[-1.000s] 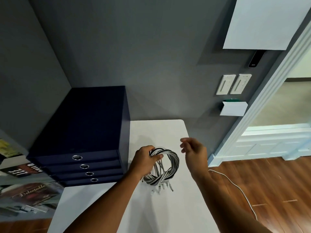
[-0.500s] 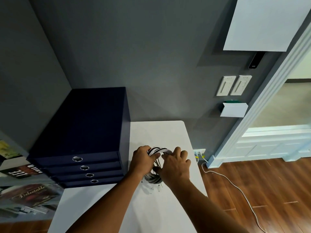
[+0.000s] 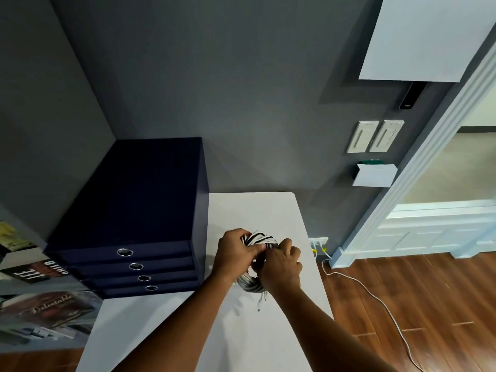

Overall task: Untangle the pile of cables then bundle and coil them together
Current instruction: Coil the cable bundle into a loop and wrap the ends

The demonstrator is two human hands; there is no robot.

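Left hand, center of frame: fingers curled round the upper left side of the cable coil, thumb laid across the strands. Right hand, touching the left: curled over the coil's right side, gripping it too. 2 hands, 1 coil. The coil was black and white strands wound into 1 ring; its lower arc showed between the 2 wrists, and a few loose plug ends hung below it. Strand count could not be told. Whether the coil touched the surface could not be told.

Under the hands: 1 white table, running from center to the bottom edge. Left of it, touching its surface: 1 dark blue drawer box with 4 drawers, 4 ring pulls. Lower left of frame: a few magazines, blurred.

Right of the table, low on the grey wall: 1 outlet, 1 white cord trailing over the wood floor to the lower right. Upper right: 2 wall switches side by side, 1 white holder below them, 1 white panel at the top.
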